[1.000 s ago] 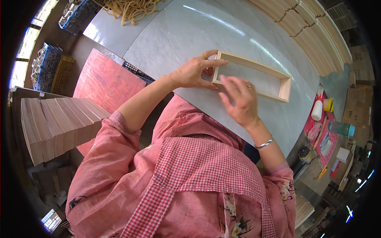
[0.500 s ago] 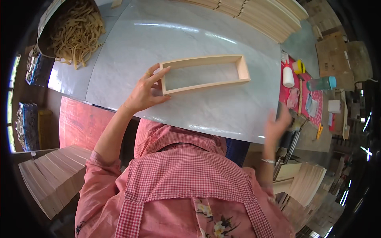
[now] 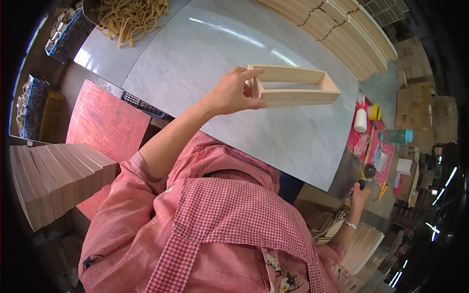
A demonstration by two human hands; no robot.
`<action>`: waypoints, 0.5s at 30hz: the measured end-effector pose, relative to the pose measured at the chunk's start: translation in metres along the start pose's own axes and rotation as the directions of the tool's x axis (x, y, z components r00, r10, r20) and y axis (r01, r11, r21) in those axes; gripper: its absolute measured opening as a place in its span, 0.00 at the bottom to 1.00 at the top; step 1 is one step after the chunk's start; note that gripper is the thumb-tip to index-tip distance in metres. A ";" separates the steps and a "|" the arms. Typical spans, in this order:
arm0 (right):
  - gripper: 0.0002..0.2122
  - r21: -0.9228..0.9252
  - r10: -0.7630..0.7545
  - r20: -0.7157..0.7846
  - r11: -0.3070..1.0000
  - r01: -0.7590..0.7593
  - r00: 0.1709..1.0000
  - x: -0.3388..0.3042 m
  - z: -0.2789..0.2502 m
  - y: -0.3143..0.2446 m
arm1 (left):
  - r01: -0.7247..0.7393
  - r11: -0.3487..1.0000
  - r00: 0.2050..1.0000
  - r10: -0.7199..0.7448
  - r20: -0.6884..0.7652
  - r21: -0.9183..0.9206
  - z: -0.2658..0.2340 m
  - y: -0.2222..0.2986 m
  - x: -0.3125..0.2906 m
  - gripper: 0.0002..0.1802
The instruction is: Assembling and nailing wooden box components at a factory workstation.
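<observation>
The open rectangular wooden frame (image 3: 293,85) sits lifted at its near end over the pale grey table (image 3: 195,58), mid-right of the top, long side running away to your right. Your left hand (image 3: 229,93) is closed on the frame's short end: thumb on the near face, index finger laid along the top edge, other fingers curled behind. Your right hand (image 3: 360,194) is down off the table's right corner, wrapped round a dark handle of a tool (image 3: 367,172) w/ a round dark head; grip looks closed but it's small, can't tell more. Just past it, a red mat (image 3: 386,158) on the side bench carries a white cylinder bottle (image 3: 360,120), a small yellow container (image 3: 373,112), a teal cup (image 3: 394,136) lying sideways, and a white box (image 3: 404,166); no labels legible. Brown cardboard boxes (image 3: 415,102) stand beyond that. Far edge of table: stacked pale wood slats (image 3: 337,29). Top left: tub of tan rubber bands (image 3: 132,17). At your left, a red board (image 3: 105,127) and fanned wood planks (image 3: 53,176); blue crates (image 3: 36,105) further out.
</observation>
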State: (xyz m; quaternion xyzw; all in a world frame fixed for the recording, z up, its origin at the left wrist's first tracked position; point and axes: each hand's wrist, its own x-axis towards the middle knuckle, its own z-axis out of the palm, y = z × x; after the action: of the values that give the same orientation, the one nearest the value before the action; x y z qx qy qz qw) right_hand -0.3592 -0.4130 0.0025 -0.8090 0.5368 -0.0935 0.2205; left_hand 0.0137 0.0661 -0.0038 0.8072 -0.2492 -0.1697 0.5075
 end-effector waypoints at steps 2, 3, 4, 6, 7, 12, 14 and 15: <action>0.16 0.154 -0.097 -0.027 0.983 0.100 0.995 -0.029 -0.011 -0.036 | 0.010 1.000 1.000 -0.010 -0.009 0.008 0.000 0.005 -0.003 0.43; 0.14 0.248 -0.216 -0.103 0.940 0.235 0.971 -0.069 -0.009 -0.071 | 0.002 1.000 1.000 -0.002 -0.016 0.019 0.000 0.005 -0.005 0.43; 0.14 0.244 -0.215 -0.104 0.941 0.234 0.971 -0.099 -0.008 -0.097 | -0.009 1.000 1.000 0.009 -0.020 0.028 0.001 0.007 -0.005 0.44; 0.11 0.397 -0.295 -0.139 0.858 0.326 0.946 -0.156 0.000 -0.148 | -0.030 0.998 0.999 0.031 -0.023 0.047 0.003 0.010 -0.007 0.44; 0.11 0.451 -0.310 -0.131 0.827 0.335 0.942 -0.183 0.012 -0.181 | -0.029 0.998 0.999 0.030 -0.019 0.047 0.004 0.013 -0.009 0.44; 0.09 0.301 -0.059 0.210 0.954 -0.007 0.976 -0.253 0.045 -0.237 | -0.026 1.000 1.000 0.026 -0.008 0.013 0.004 0.028 -0.022 0.43; 0.09 0.422 -0.347 0.203 0.875 0.238 0.916 -0.254 0.063 -0.230 | -0.017 1.000 1.000 0.017 0.005 0.003 0.001 0.035 -0.027 0.43; 0.09 0.480 -0.481 0.183 0.805 0.349 0.857 -0.253 0.071 -0.227 | -0.015 1.000 1.000 0.015 0.012 -0.002 0.000 0.038 -0.028 0.43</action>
State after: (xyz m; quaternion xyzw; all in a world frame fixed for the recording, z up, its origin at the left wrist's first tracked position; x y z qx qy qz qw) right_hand -0.2468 -0.0906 0.0655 -0.8430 0.2710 -0.1338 0.4450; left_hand -0.0185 0.0685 0.0310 0.8038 -0.2580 -0.1709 0.5081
